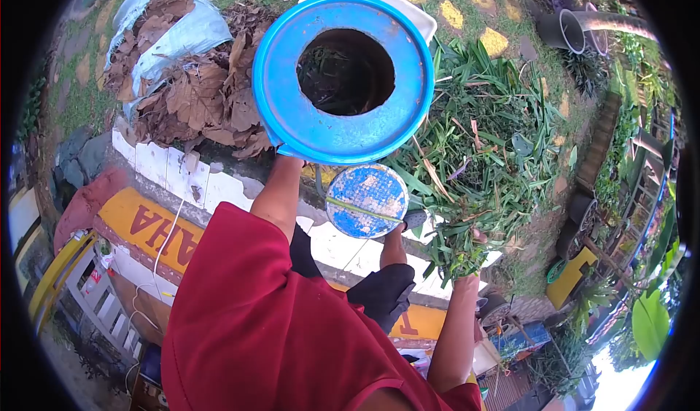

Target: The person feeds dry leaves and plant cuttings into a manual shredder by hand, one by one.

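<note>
A blue round drum (273, 83) with a wide hole in its lid stands upright at the top centre; dark plant matter shows inside. My left arm reaches to its near rim, and my left hand is hidden there. At the right, my right hand (470, 269) is at the near edge of a big heap of cut green leaves (496, 148); leaves cover most of its fingers, which close around a bunch of green leaves (456, 254). Between drum and body sits a round blue-and-white speckled lid or stool top (364, 192) with a green stalk across it.
Dry brown leaves (197, 97) spill from a pale blue sack (191, 35) at the upper left. A white tray (419, 21) lies behind the drum. White tiles and a yellow lettered ledge (146, 225) run below. Grey pots (561, 32) lie at the upper right.
</note>
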### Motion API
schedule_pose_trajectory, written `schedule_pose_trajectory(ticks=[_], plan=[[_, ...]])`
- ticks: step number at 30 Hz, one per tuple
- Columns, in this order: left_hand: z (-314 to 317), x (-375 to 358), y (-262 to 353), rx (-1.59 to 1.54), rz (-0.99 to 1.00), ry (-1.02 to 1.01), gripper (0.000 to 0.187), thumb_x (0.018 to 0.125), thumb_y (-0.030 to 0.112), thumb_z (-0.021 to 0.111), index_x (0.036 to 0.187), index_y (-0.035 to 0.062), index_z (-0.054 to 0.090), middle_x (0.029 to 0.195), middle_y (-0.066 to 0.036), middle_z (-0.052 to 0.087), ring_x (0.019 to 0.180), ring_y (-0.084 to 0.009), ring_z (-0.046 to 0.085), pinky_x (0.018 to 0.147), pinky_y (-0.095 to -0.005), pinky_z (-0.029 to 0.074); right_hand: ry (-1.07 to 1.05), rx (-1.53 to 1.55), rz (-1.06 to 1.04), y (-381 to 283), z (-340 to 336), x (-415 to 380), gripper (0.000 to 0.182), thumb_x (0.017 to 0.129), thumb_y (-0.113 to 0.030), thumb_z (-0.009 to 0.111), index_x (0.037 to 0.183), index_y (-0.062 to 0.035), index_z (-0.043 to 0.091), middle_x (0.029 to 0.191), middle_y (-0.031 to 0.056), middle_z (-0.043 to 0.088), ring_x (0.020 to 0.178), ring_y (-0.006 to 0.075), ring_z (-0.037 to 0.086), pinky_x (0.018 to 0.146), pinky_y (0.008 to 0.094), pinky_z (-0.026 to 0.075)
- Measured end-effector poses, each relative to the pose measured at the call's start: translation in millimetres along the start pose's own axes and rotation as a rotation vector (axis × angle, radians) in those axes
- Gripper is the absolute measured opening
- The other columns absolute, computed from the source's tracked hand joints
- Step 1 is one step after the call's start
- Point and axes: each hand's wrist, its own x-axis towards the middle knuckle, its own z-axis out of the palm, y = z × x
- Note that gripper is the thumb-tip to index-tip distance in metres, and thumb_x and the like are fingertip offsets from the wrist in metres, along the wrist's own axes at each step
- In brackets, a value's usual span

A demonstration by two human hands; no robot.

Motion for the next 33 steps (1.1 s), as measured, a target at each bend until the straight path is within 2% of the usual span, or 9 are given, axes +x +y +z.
schedule_pose_trajectory(ticks=[3, 5, 10, 13, 20, 24, 26, 29, 33], plan=[[5.3, -10.3, 1.8, 0.0, 0.032, -0.08, 0.06, 0.101, 0.049, 0.037, 0.152, 0.0184, 0.036, 0.163, -0.004, 0.027, 0.151, -0.028, 0.02, 0.121, -0.0561, 0.015, 0.065, -0.138, -0.017, -4.9, -4.5, 5.3, 0.025, 0.082, -0.02, 0.069, 0.101, -0.003, 0.065, 0.087, 0.0094, 0.07, 0.071, 0.0229, 0.068, 0.061, 0.036, 0.06], [1.8, -15.5, 5.3, 0.0, 0.033, -0.146, 0.06, 0.101, 0.049, 0.037, 0.152, 0.0181, 0.037, 0.163, -0.004, 0.027, 0.151, -0.0282, 0.021, 0.121, -0.0561, 0.015, 0.082, 0.086, 0.072, -6.2, 7.1, 3.5, 0.011, 0.083, -0.013, 0.065, 0.091, -0.0056, 0.063, 0.08, 0.006, 0.066, 0.066, 0.0196, 0.063, 0.059, 0.0339, 0.056], [23.8, 2.7, 16.6, -0.039, -0.004, -0.224, 0.059, 0.101, 0.048, 0.037, 0.151, 0.0175, 0.037, 0.163, -0.005, 0.028, 0.151, -0.0288, 0.021, 0.121, -0.0559, 0.016, 0.189, 0.038, 0.044, -2.0, 4.9, 1.4, 0.013, 0.085, -0.013, 0.064, 0.096, -0.0059, 0.064, 0.083, 0.0078, 0.068, 0.068, 0.0219, 0.066, 0.06, 0.0357, 0.058], [20.5, -5.5, 19.5, -0.091, -0.032, -0.213, 0.059, 0.101, 0.048, 0.038, 0.151, 0.0171, 0.037, 0.162, -0.005, 0.028, 0.15, -0.0291, 0.022, 0.121, -0.0559, 0.016, 0.065, 0.114, 0.157, -4.3, -5.1, -0.3, 0.015, 0.087, -0.015, 0.064, 0.099, -0.006, 0.064, 0.083, 0.0074, 0.068, 0.069, 0.0222, 0.067, 0.061, 0.0354, 0.06], [30.7, -22.7, 18.7, -0.236, -0.117, 0.013, 0.059, 0.101, 0.047, 0.038, 0.151, 0.0162, 0.038, 0.162, -0.006, 0.029, 0.15, -0.0299, 0.023, 0.121, -0.0557, 0.017, 0.207, 0.011, 0.043, -6.7, -28.2, 9.6, 0.01, 0.092, -0.017, 0.06, 0.094, -0.0082, 0.064, 0.086, 0.0035, 0.067, 0.079, 0.0219, 0.067, 0.072, 0.0386, 0.06], [21.8, -64.5, 16.6, -0.326, -0.101, 0.085, 0.058, 0.101, 0.047, 0.038, 0.151, 0.0157, 0.038, 0.161, -0.007, 0.03, 0.15, -0.0303, 0.023, 0.121, -0.0556, 0.017, -0.135, 0.377, 0.114, -7.3, -45.6, 16.5, 0.019, 0.091, -0.024, 0.063, 0.102, -0.0082, 0.065, 0.093, 0.0085, 0.07, 0.079, 0.0246, 0.068, 0.07, 0.0397, 0.06], [22.1, -71.7, 18.7, -0.376, -0.095, 0.11, 0.058, 0.101, 0.047, 0.038, 0.15, 0.0154, 0.038, 0.161, -0.007, 0.03, 0.149, -0.0306, 0.024, 0.121, -0.0555, 0.017, 0.121, 0.217, 0.001, -10.3, -33.7, 12.4, 0.015, 0.095, -0.025, 0.059, 0.099, -0.0106, 0.064, 0.091, 0.0057, 0.068, 0.079, 0.0229, 0.067, 0.067, 0.0388, 0.06], [16.3, -69.6, 25.4, -0.454, -0.081, 0.157, 0.058, 0.101, 0.047, 0.039, 0.15, 0.015, 0.039, 0.161, -0.007, 0.03, 0.149, -0.0309, 0.024, 0.121, -0.0554, 0.017, 0.116, 0.124, -0.036, -8.8, -14.3, 8.5, 0.015, 0.096, -0.025, 0.058, 0.099, -0.011, 0.062, 0.089, 0.0025, 0.065, 0.078, 0.0206, 0.066, 0.065, 0.0372, 0.059], [7.5, -61.6, 32.6, -0.556, -0.049, 0.21, 0.058, 0.101, 0.046, 0.039, 0.15, 0.0145, 0.039, 0.161, -0.008, 0.031, 0.149, -0.0313, 0.025, 0.121, -0.0553, 0.018, -0.136, 0.428, 0.146, -6.6, -22.3, 23.3, 0.013, 0.095, -0.021, 0.057, 0.097, -0.0096, 0.061, 0.088, 0.0003, 0.063, 0.077, 0.0187, 0.064, 0.066, 0.0364, 0.059]])
